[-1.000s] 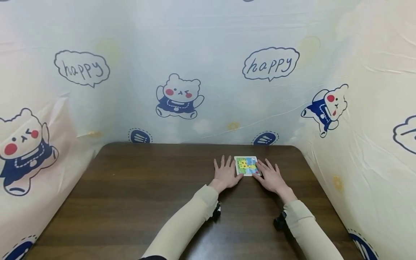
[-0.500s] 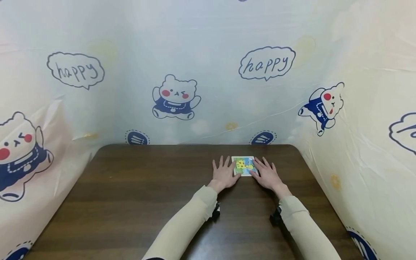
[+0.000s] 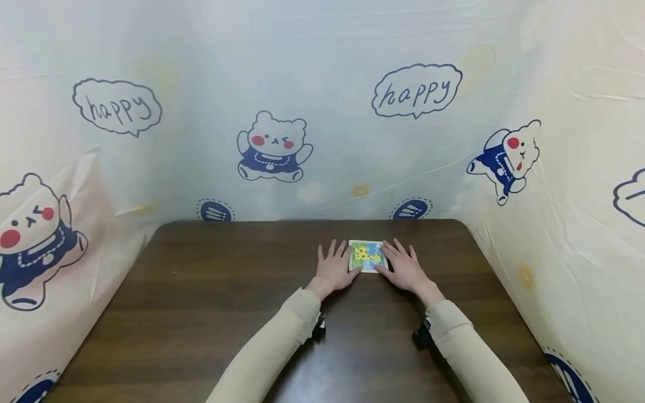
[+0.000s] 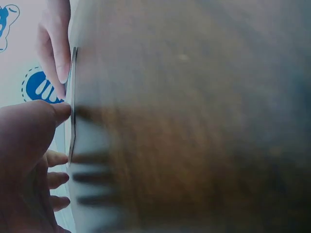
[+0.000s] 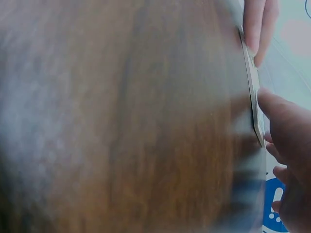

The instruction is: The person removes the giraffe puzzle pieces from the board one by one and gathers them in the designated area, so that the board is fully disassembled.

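Note:
A thin picture board (image 3: pixel 368 256) with a white border lies flat on the brown table near its far edge. Its print shows a yellow spotted animal on blue and green. In the head view my left hand (image 3: pixel 333 273) lies along the board's left side, fingers spread, thumb at the lower left corner. My right hand (image 3: pixel 406 271) covers part of the right side, its fingers straight and its thumb at the lower edge. Both wrist views show the board edge-on, a thin pale strip (image 4: pixel 73 97), with the thumbs and fingertips touching it.
The dark wooden table (image 3: pixel 201 313) spreads left and toward me. A pale printed cloth (image 3: pixel 332 145) with bears and "happy" bubbles rises behind the table and along both sides. A black wrist camera (image 3: pixel 422 334) sits under the right sleeve.
The board and both hands have slid a little to the left along the table. Both hands keep their flat, spread shape on the board. The head view has shifted slightly.

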Demonstrator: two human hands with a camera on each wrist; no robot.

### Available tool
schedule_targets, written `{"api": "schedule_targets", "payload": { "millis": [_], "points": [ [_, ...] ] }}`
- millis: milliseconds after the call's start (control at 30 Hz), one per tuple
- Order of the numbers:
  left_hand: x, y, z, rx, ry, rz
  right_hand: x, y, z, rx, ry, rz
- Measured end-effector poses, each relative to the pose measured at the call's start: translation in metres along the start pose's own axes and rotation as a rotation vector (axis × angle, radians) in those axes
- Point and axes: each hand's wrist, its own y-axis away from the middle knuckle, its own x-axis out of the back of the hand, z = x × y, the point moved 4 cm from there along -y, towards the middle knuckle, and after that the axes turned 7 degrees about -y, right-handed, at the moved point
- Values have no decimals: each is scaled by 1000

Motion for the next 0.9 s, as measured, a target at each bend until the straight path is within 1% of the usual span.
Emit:
{"api": "schedule_targets", "payload": {
  "millis": [133,267,467,567,600,700,800,900],
  "points": [
    [-1,5,-1,-15,-2,1,-4,-1,0,-2,21,-15],
    [-1,10,-3,-17,-16,2,-7,-4,-6,3,14,-11],
    [2,19,-15,-5,-32,-15,-12,-9,-21,47,11,-39],
    [6,19,-21,-8,-28,7,-12,-7,-26,37,28,-5],
    [8,18,-23,-14,-24,21,-11,-5,-28,21,29,15],
    [10,14,-27,-44,-11,35,-11,4,-34,-34,30,65],
    [6,12,-31,-59,-16,17,-16,12,-45,-57,24,79],
    [4,15,-35,-45,-28,4,-23,14,-54,-49,18,79]
  ]
}}
